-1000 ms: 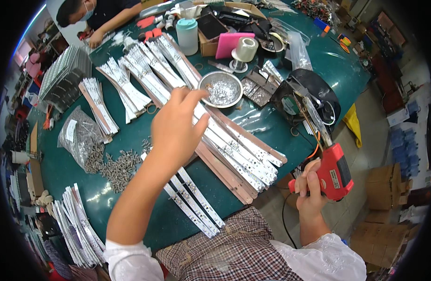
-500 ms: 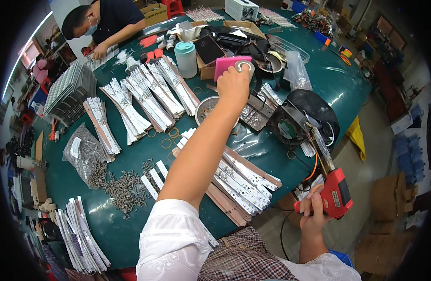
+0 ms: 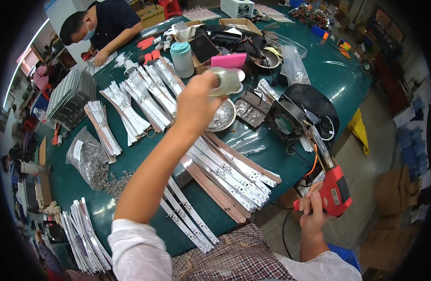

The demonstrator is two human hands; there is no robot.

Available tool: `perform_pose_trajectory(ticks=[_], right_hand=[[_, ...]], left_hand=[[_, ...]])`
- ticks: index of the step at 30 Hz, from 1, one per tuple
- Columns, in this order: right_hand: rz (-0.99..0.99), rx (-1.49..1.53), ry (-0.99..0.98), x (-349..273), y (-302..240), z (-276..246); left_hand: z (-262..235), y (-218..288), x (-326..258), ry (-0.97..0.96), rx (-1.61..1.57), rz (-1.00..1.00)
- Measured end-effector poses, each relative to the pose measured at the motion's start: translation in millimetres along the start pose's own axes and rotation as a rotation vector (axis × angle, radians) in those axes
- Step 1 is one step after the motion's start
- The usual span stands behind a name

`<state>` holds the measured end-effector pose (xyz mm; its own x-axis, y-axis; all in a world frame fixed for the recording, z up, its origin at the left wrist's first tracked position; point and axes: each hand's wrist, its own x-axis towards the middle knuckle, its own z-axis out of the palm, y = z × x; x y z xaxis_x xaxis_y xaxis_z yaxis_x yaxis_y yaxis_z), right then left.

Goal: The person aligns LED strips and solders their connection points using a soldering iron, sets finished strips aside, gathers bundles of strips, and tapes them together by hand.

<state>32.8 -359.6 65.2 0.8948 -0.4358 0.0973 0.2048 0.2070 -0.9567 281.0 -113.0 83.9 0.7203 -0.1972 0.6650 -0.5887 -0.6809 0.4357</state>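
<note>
My left hand (image 3: 197, 100) is raised over the middle of the table, its fingers closed around a small translucent round container (image 3: 226, 81), blurred by motion. Below that hand lies a fanned stack of white LED strips (image 3: 229, 173) with brown ones among it. Three separate LED strips (image 3: 189, 218) lie nearer me. On the right, my right hand (image 3: 313, 210) grips the handle of a red soldering gun (image 3: 335, 192). Its metal front points up and away, beside a black fan (image 3: 284, 122). A round metal dish (image 3: 222, 116) with silvery bits stands just beyond my left hand.
Bundles of strips (image 3: 126, 112) line the table's left half. A bag (image 3: 87, 157) and loose screws (image 3: 115, 185) lie nearer. A blue-lidded cup (image 3: 182, 61) and pink block (image 3: 228, 61) stand farther back. Another person (image 3: 103, 28) works at the far left.
My left hand has moved left and toward me from beside the pink block, carrying the translucent container. The right hand and soldering gun have hardly moved. The three strips near me now show more fully.
</note>
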Motion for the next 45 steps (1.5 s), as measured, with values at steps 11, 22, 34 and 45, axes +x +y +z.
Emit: perform_pose_trajectory(ticks=[11,22,34,45], right_hand=[[-0.083,-0.106,-0.123,-2.2,12.5,24.7],[-0.084,-0.099,-0.329,-34.1,4.1,78.6],[-0.079,-0.177,-0.373,-47.3,0.6,90.4],[0.004,-0.217,-0.427,-57.8,13.8,100.2]], left_hand=[[-284.1,-7.8,-184.7,-0.182,0.636,-0.852],[-321.4,13.4,-341.7,-0.087,0.719,-1.213],[-351.2,-0.9,-364.9,-0.146,1.046,-1.125],[-298.2,30.0,-322.3,0.003,0.93,-0.816]])
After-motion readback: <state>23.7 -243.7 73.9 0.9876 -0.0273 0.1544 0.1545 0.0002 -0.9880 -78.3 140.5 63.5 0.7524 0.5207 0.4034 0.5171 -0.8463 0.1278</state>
